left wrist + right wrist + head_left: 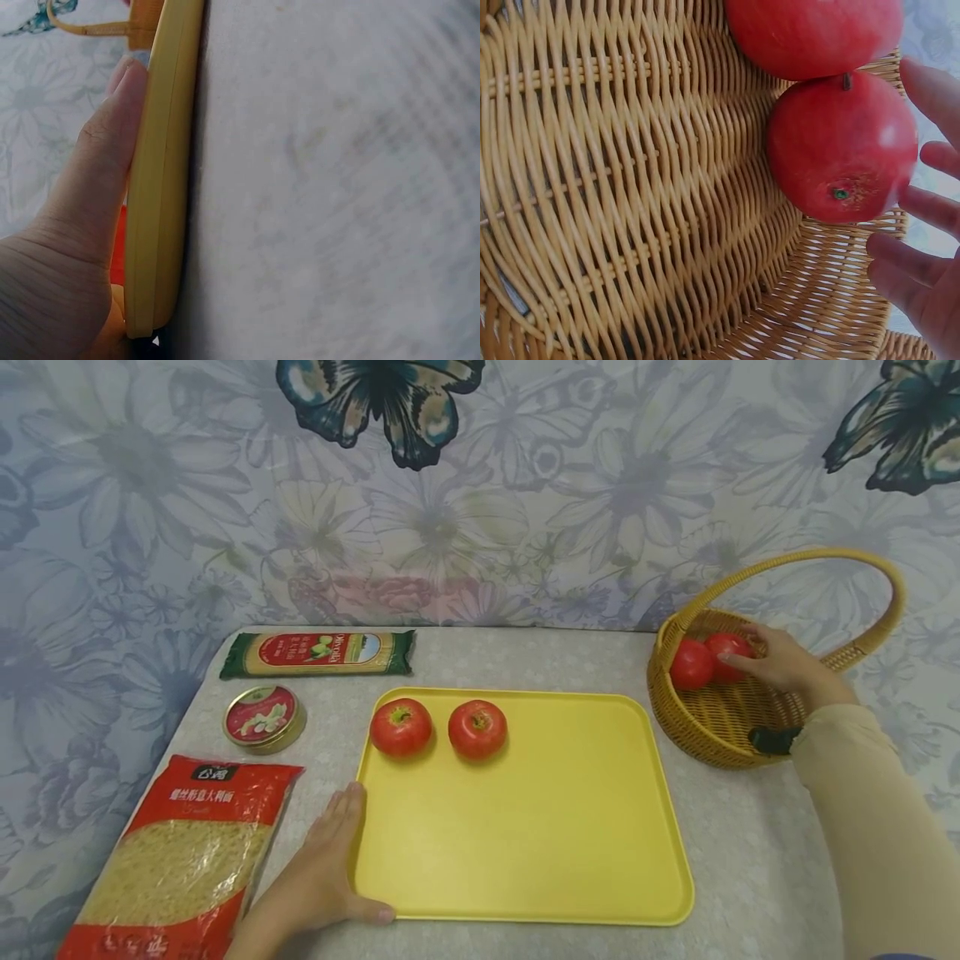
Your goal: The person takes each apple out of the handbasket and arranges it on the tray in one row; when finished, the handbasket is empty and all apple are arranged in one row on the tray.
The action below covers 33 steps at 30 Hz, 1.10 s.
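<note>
In the head view, my right hand [783, 664] reaches into a wicker basket [693, 731] at the right, beside two red tomatoes. Its spread fingers and thumb are at the right-hand tomato [726, 657]; the right wrist view shows them close along that tomato's side [844, 146], not closed round it. The other tomato [691, 666] lies against it. My left hand [318, 868] rests at the lower left corner of a yellow tray [525, 827], its fingers straight along the side and its thumb at the front edge. Two more tomatoes, one left [401, 727] and one right [477, 729], sit on the tray's far left part.
Left of the tray lie a spaghetti pack [318, 654], a round tin [264, 720] and a red-topped pasta bag [183, 860]. The basket's tall handle [817, 553] arches over my right hand. A dark object [772, 740] is in the basket near my sleeve. Patterned cloth stands behind.
</note>
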### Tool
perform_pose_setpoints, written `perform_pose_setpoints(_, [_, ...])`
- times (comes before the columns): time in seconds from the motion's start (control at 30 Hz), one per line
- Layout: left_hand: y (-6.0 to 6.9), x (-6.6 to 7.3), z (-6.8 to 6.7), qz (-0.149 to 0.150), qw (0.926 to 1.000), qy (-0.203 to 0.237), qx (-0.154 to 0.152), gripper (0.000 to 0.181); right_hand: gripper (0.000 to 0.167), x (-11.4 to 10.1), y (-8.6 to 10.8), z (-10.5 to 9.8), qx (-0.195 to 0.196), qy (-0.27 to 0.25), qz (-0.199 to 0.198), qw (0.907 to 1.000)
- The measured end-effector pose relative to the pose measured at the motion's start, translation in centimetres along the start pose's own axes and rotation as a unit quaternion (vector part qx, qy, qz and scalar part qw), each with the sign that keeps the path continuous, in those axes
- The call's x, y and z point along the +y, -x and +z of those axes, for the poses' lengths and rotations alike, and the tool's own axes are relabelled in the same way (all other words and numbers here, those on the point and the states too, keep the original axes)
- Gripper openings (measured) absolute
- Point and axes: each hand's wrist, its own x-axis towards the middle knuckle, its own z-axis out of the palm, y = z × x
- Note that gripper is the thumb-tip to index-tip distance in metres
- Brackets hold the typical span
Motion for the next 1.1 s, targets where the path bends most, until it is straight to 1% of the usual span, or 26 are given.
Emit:
perform_pose_setpoints(0.1, [0.1, 0.0, 0.0, 0.004, 1.0000, 0.000, 0.005, 0.165, 0.090, 0.1, -0.2, 0.1, 0.002, 0.007, 0.000, 1.0000])
perform_pose_setpoints(0.23, [0.1, 0.0, 0.0, 0.009, 0.9999, 0.001, 0.006, 0.164, 0.086, 0.3, 0.0, 0.2, 0.007, 0.003, 0.005, 1.0000])
perform_pose_setpoints(0.3, [0.1, 0.1, 0.0, 0.010, 0.9999, -0.001, 0.007, 0.165, 0.086, 0.3, 0.1, 0.2, 0.010, -0.001, 0.015, 0.9998])
perform_pose_setpoints(0.43, [0.1, 0.1, 0.0, 0.006, 1.0000, -0.004, 0.006, 0.165, 0.092, 0.5, 0.4, 0.3, 0.016, -0.002, 0.042, 0.9990])
perform_pose_setpoints(0.53, [0.1, 0.1, 0.0, 0.002, 1.0000, -0.005, 0.005, 0.166, 0.096, 0.6, 0.6, 0.4, 0.027, -0.002, 0.053, 0.9983])
perform_pose_setpoints(0.67, [0.1, 0.1, 0.0, 0.002, 1.0000, -0.004, 0.007, 0.166, 0.092, 0.8, 0.8, 0.7, 0.043, -0.005, 0.062, 0.9971])
perform_pose_setpoints(0.77, [0.2, 0.0, 0.0, 0.006, 0.9999, -0.003, 0.011, 0.166, 0.088, 0.9, 0.9, 0.9, 0.047, -0.015, 0.068, 0.9965])
perform_pose_setpoints(0.83, [0.2, 0.0, 0.1, 0.007, 0.9999, -0.002, 0.012, 0.165, 0.090, 1.0, 0.9, 0.9, 0.042, -0.023, 0.067, 0.9966])
perform_pose_setpoints(1.0, [0.2, 0.1, 0.1, 0.007, 0.9999, -0.001, 0.013, 0.166, 0.098, 1.3, 0.9, 0.7, 0.004, -0.044, 0.058, 0.9973])
perform_pose_setpoints(1.1, [0.3, 0.1, 0.0, 0.007, 0.9999, 0.001, 0.012, 0.166, 0.101, 1.5, 1.0, 0.5, -0.019, -0.039, 0.059, 0.9973])
